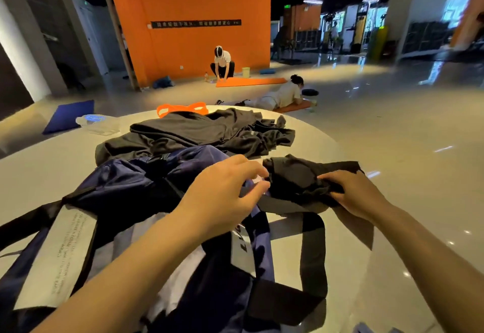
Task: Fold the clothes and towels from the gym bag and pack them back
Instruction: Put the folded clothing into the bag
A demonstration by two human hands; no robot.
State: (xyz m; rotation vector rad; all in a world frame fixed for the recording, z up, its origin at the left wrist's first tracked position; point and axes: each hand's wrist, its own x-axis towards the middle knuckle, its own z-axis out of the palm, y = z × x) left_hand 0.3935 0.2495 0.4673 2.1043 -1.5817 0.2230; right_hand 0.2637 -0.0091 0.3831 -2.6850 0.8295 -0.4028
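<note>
A navy gym bag (131, 183) with black straps and white label panels lies crumpled on the round white table (314, 136), close to me. A small black garment (296, 175) rests at the bag's right edge. My right hand (353, 194) pinches that garment's near side. My left hand (225, 196) hovers over the bag just left of the garment, fingers curled and apart, with a small pale tag near its fingertips. A larger pile of black clothes (204, 131) lies unfolded farther back on the table.
An orange resistance band (180, 108) and a clear plastic water bottle (97, 123) sit at the table's far side. Beyond it, one person crouches at an orange mat (251, 81) and another lies on the floor. A blue mat (70, 115) lies at left.
</note>
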